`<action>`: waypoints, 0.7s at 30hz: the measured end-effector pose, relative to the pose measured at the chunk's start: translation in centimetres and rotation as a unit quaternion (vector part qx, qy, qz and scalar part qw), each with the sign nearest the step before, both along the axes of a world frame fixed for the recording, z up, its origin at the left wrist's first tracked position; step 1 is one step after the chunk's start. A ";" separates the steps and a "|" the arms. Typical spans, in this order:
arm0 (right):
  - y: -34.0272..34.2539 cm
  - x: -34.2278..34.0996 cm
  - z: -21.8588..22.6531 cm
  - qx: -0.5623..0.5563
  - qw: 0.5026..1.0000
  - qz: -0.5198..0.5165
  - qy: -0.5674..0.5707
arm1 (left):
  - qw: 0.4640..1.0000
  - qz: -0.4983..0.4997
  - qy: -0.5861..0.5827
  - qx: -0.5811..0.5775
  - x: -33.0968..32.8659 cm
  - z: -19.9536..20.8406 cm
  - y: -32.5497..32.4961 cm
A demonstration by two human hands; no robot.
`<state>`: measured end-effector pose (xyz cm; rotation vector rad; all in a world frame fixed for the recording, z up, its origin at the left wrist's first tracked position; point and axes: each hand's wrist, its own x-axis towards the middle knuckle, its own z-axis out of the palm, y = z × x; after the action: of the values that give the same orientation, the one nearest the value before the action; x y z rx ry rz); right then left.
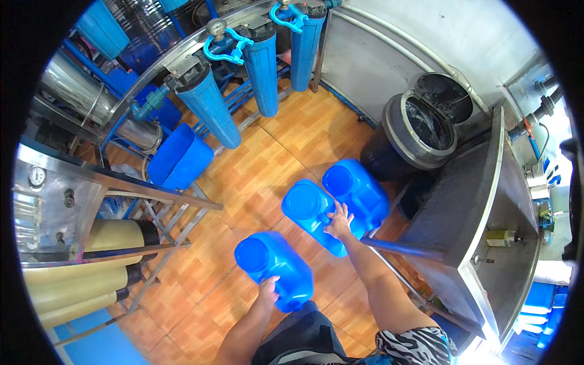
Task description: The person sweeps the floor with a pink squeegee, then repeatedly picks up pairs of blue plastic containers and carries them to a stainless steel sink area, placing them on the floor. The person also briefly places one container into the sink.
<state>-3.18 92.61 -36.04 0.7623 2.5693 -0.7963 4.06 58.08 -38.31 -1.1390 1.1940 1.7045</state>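
Observation:
Three blue plastic water jugs with round caps are grouped in front of me. My left hand (269,290) is closed at the handle side of the near jug (281,264), which tilts by my legs; some of its fingers are hidden. Farther right, my right hand (339,221) lies over the top of the middle jug (304,204), its fingers spread and touching it. Beside that one, the third jug (365,188) stands on the floor, touched by neither hand.
A dark round bin (398,137) with its lid up stands beyond the jugs. Along the back are blue filter housings (210,109) and a blue tub (180,159). A metal sink stand (450,207) is at right, a steel frame (164,255) at left, over the tiled floor (243,194).

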 end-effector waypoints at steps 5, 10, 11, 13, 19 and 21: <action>3.1 2.1 -0.1 0.083 0.996 -0.007 -0.034 | 0.997 -0.082 -0.014 -0.007 -1.9 -2.4 9.5; 3.1 5.6 -0.7 0.210 0.977 0.022 -0.027 | 0.987 -0.107 -0.013 0.119 -2.8 -2.6 16.2; 2.2 6.4 -0.7 0.168 0.985 0.046 -0.017 | 0.983 -0.126 -0.028 0.131 -3.0 -2.1 16.9; -0.1 7.9 -0.8 0.099 0.990 0.094 0.047 | 0.961 -0.242 -0.029 0.129 -3.2 -0.9 17.2; -1.9 8.1 -0.9 0.080 0.971 0.059 -0.217 | 0.803 -0.531 0.265 -0.054 -3.1 0.1 6.6; -1.5 7.2 -0.7 0.106 0.965 0.118 -0.209 | 0.718 -0.541 0.398 -0.183 -2.6 -0.6 -1.0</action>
<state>4.02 91.08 -36.72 0.5918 2.3174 -0.2546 1.41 57.03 -38.91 0.3343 2.1805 0.9447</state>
